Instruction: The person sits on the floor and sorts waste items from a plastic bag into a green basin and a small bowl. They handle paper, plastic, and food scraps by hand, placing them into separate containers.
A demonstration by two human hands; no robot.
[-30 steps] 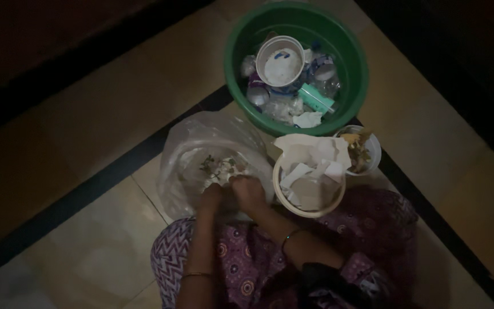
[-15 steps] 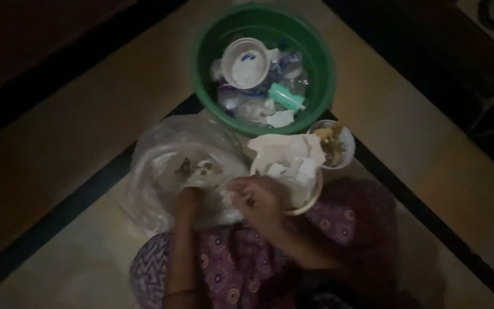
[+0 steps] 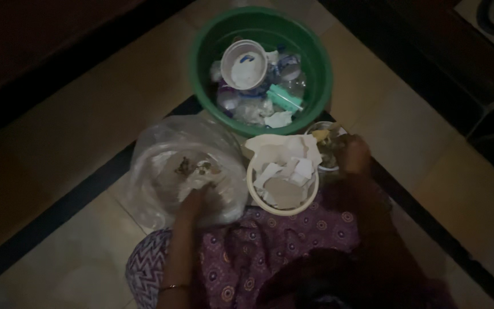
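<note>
While the dim light hides much detail, the work shown looks like a sorting of waste into separate containers on the tiled floor (image 3: pixel 75 143), and it appears partly done. The green basin (image 3: pixel 315 51), farthest from the person, already holds plastic items: a white round tub (image 3: pixel 244 64), clear bottles and a teal piece. Just in front of it the cream bowl (image 3: pixel 257 200) is heaped with torn paper scraps (image 3: pixel 286 171), some spilling over its far rim. Beside that bowl, on its right, sits the small clear cup (image 3: pixel 322 143) with yellowish and dark food scraps inside. The left hand (image 3: pixel 198 197) rests on the near rim of the clear plastic bag (image 3: pixel 161 171), which lies on the floor left of the bowl; whether the fingers pinch the film or merely press on it I cannot tell. Inside the bag a little clump of mixed bits (image 3: pixel 196 167) remains, so I judge that some contents are left to be picked through. The right hand (image 3: pixel 354 154) is at the small cup, touching its right side, fingers curled; it is too dark to tell whether it grips the cup or holds some scrap. By my reading, plastics and paper are largely separated, and the bag is not yet emptied.
</note>
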